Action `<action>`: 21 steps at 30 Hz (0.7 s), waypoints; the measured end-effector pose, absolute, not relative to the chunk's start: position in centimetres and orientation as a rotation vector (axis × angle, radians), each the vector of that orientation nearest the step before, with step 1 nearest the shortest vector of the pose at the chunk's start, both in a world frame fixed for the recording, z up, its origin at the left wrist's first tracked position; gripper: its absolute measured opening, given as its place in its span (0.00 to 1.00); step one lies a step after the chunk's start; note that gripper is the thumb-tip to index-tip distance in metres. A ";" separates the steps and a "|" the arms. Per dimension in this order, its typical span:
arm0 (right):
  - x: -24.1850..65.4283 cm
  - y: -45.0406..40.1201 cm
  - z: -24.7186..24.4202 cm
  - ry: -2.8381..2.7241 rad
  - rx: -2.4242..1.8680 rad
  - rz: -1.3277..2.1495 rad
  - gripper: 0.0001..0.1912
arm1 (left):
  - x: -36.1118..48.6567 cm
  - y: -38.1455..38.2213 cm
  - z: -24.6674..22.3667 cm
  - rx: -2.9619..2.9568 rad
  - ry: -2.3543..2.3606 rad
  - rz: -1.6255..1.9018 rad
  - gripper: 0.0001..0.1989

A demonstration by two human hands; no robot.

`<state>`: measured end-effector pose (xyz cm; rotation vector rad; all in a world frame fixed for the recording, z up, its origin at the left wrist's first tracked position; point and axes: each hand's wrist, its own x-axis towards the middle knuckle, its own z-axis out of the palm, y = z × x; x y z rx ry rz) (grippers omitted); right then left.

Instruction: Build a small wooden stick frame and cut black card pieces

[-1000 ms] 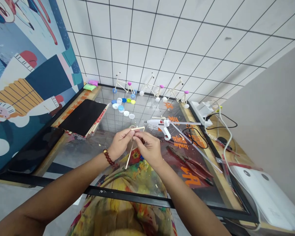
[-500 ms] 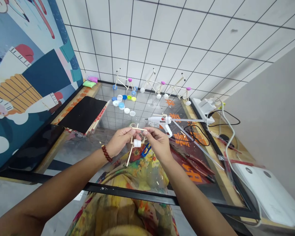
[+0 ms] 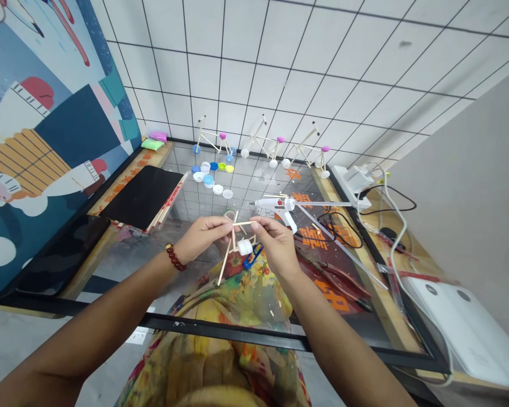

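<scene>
My left hand (image 3: 206, 236) pinches a small frame of thin wooden sticks (image 3: 224, 263) between thumb and fingers. White bottle caps (image 3: 245, 247) are fixed within the frame, below the fingertips. Opposite it, my right hand (image 3: 276, 243) is closed with thumb and forefinger at the right end of a short crosswise stick (image 3: 245, 223), which spans between both hands. Under the frame, on the glass tabletop, lies a blue cutter (image 3: 253, 256); its exact kind is hard to make out. A white glue gun (image 3: 275, 204) rests just beyond my right hand.
Three stick tricycle models (image 3: 263, 144) stand along the back wall. Several loose bottle caps (image 3: 209, 180) lie before them. Red-handled pliers (image 3: 343, 281) are at right, near cables and a power strip (image 3: 352, 183). A black board (image 3: 142, 198) lies at left.
The stick frame has turned slightly in my hands, its white caps shifting right. My right hand has moved a little to the right along with the short stick's end.
</scene>
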<state>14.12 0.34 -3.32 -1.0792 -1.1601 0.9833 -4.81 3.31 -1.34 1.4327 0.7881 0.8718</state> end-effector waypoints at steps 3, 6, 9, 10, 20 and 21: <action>14.1 0.1 -2.9 -1.104 -1.031 1.042 0.10 | -5.2 3.2 -1.3 1.401 0.675 0.732 0.17; 14.0 -0.1 -2.5 -1.068 -0.973 1.168 0.13 | -5.1 2.9 -1.7 1.363 0.664 0.731 0.16; 14.0 -0.1 -2.3 -1.052 -0.940 1.336 0.21 | -4.6 2.6 -2.2 1.235 0.666 0.784 0.15; 14.0 -0.1 -2.2 -1.073 -0.948 1.374 0.23 | -4.5 2.5 -2.3 1.180 0.665 0.800 0.15; 14.0 -0.1 -2.2 -1.228 -1.028 1.361 0.14 | -4.2 2.3 -2.1 1.197 0.741 0.830 0.14; 14.0 -0.1 -2.2 -1.221 -1.037 1.364 0.15 | -4.2 2.3 -2.1 1.231 0.750 0.833 0.14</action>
